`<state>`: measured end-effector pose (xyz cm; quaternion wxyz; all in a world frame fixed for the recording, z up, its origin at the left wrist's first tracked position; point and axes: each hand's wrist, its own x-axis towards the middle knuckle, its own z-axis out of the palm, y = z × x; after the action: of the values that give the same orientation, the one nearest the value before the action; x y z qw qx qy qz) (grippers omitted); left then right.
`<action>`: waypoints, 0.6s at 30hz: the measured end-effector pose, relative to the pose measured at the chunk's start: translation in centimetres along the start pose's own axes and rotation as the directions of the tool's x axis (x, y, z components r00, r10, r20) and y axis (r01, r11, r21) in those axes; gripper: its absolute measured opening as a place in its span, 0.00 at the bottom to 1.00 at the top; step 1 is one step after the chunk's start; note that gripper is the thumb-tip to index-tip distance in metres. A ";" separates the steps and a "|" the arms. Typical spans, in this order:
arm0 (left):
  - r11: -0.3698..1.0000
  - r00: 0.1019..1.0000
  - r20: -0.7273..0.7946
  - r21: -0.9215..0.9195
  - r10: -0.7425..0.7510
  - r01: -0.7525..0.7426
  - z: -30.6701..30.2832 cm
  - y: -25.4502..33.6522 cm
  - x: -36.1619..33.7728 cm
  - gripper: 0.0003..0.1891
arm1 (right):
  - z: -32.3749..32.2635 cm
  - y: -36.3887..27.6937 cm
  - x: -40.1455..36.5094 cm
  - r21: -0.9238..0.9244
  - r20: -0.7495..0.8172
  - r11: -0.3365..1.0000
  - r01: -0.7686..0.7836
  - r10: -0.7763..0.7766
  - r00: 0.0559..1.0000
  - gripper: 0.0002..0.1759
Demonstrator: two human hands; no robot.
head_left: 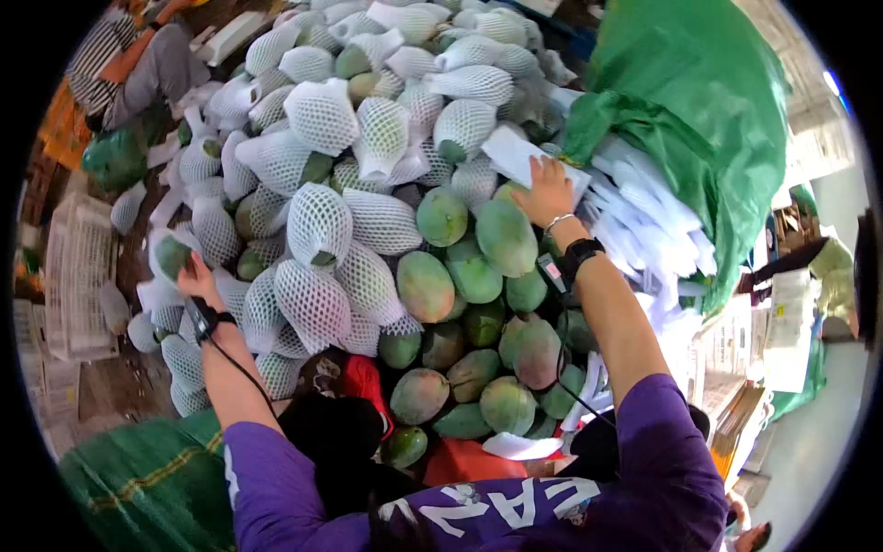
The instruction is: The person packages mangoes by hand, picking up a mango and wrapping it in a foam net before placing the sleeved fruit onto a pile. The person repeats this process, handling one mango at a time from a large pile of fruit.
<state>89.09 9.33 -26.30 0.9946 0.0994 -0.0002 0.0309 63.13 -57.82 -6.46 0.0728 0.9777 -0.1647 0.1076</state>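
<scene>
Now, left hand (198,278) at nine o'clock grips a netted mango (170,253); right hand (547,191) at one o'clock grasps a foam net sleeve (510,152) beside a green sack (699,110); bare mangoes (474,276) heap between.

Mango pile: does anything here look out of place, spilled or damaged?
Nothing looks spilled or damaged. The only unevenness: bare mangoes lie in the middle, while netted mangoes lie to the left and above. The left hand grips a netted mango; the right hand touches a loose foam net.
</scene>
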 end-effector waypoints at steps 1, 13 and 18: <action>0.994 0.973 0.229 0.113 -0.025 -0.001 -1.5 0.9 1.6 0.14 | 0.8 -0.9 0.9 -0.133 0.022 0.991 -0.006 0.009 1.000 0.36; 0.525 0.906 0.224 0.851 -0.358 -0.003 22.8 -27.1 -18.3 0.16 | -10.2 -7.0 -8.9 0.629 -0.184 0.777 0.016 0.129 0.974 0.42; 0.303 0.577 0.108 0.919 -0.809 0.253 27.1 -32.1 -35.3 0.40 | -12.3 -7.1 -17.6 0.913 0.405 0.183 -0.365 -0.286 0.869 0.48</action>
<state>55.96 -29.57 -6.32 0.7114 0.5543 -0.2429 -0.3573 46.99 -43.63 0.50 -0.6166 0.7788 -0.0959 -0.0640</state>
